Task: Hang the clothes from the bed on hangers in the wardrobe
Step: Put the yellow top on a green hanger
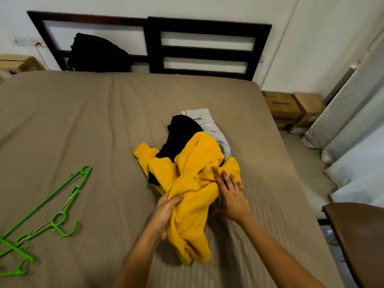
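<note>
Nearest, low centre: left hand, thumb and fingers curled round a bunched fold of the yellow top. Just right of it: right hand, fingers straight and spread, flat on the same top, holding nothing. Hands apart, cloth between them. Probably pinning the heap with one while freeing the top with the other, so as to lift one garment without dragging the rest. Top on the bed, mid-mattress toward the right side, crumpled; no hanger in it yet. Under and behind the yellow: black garment, then grey garment with a small label, both half covered, kind not clear. Off to the left, well apart from the heap: green hangers, loosely overlapped, likely laid within reach for the next step; count uncertain, lowest ones cut by the frame edge. Brown chair at right, cut off. Farther back: dark headboard against the wall, black bag leaning on it, cardboard boxes on the floor beside the bed. No wardrobe in view. Pale panels at far right: curtain or upended mattress, cannot tell.
</note>
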